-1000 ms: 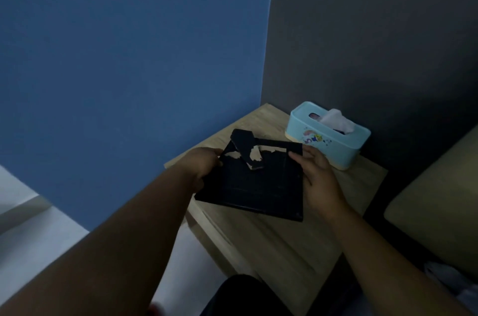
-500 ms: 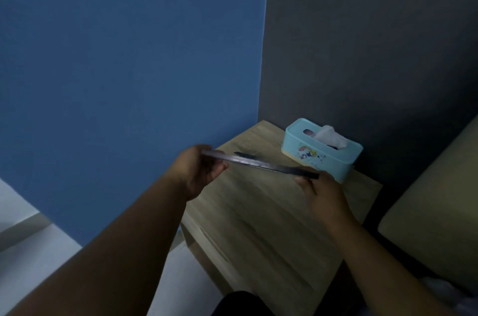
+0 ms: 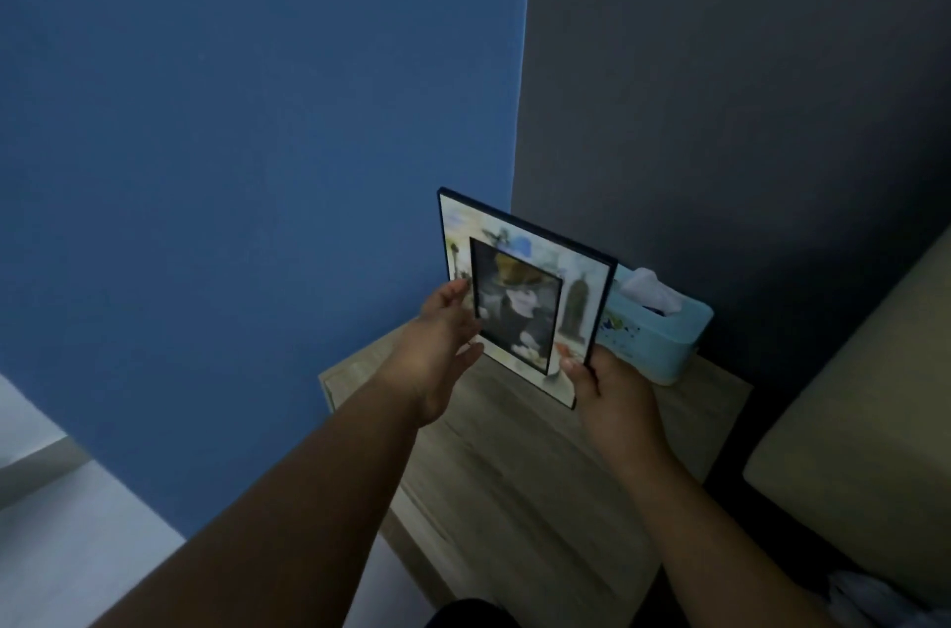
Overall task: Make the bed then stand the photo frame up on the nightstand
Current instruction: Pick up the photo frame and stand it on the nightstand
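Observation:
The photo frame (image 3: pixel 525 298) has a dark rim and a pale mat around a dark picture. It is upright above the wooden nightstand (image 3: pixel 514 483), its front facing me. My left hand (image 3: pixel 437 344) holds its left edge, thumb on the front. My right hand (image 3: pixel 612 396) grips its lower right corner with the fingers curled behind. The frame's back stand is hidden, and I cannot tell whether its bottom edge touches the nightstand.
A light blue tissue box (image 3: pixel 653 324) sits at the back right of the nightstand, just behind the frame. The bed's beige edge (image 3: pixel 864 421) lies to the right. A blue wall (image 3: pixel 257 164) and a grey wall (image 3: pixel 746 87) meet in the corner behind.
The frame was back side up, then edge-on and level; now it is turned upright with the picture facing me. Both hands rose with it and the view tilted up.

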